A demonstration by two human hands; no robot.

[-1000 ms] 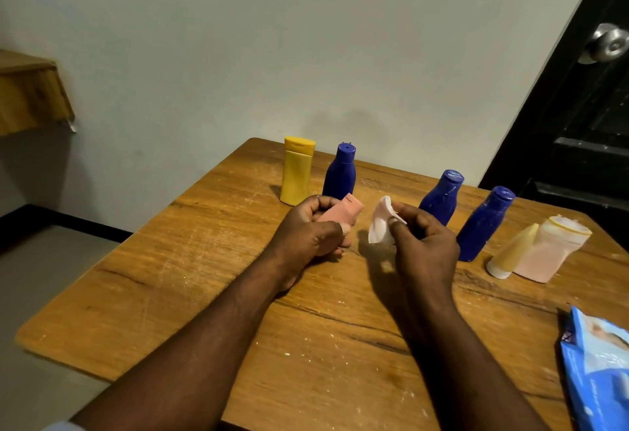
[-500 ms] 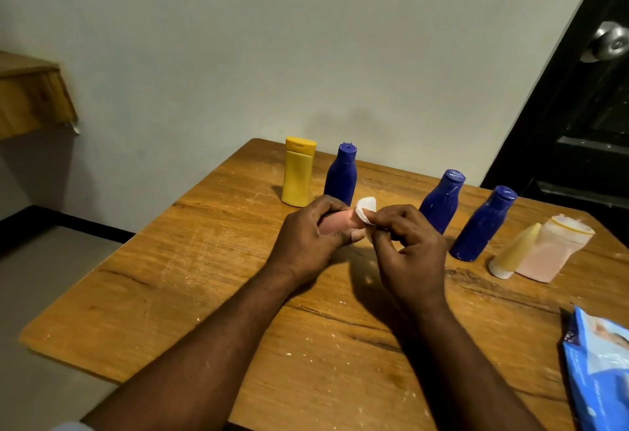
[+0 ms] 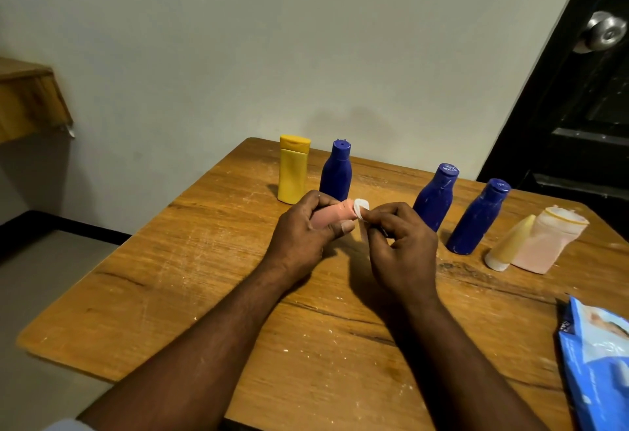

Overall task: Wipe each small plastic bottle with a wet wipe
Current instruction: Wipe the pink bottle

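I see the left hand (image 3: 303,233) over the middle of the wooden table (image 3: 170,277), with its fingers curled round a small pink bottle (image 3: 328,216). The bottle lies almost flat in this grip, and its cap end points to the right. The right hand (image 3: 401,247) is just beside it and pinches a white wet wipe (image 3: 361,207) between thumb and forefinger. The wipe is pressed on the cap end of the pink bottle, and a strip of it hangs down between the two hands. Behind the hands more bottles stand upright on the table. A yellow bottle (image 3: 293,168) is at the far left, with the first blue bottle (image 3: 336,173) just beside it, its base hidden by the left hand. To the right stand the second blue bottle (image 3: 435,197) and the third blue bottle (image 3: 478,218), near each other. Further right a cream tube (image 3: 510,243) touches a pale pink container (image 3: 544,243); I cannot tell if these two stand or lie. A blue pack of wipes (image 3: 602,362) rests at the near right edge of the table, partly cut by the frame. At the upper right there is a dark door (image 3: 578,107) with a metal knob (image 3: 606,34), and at the left a wooden shelf (image 3: 27,100) on the wall.
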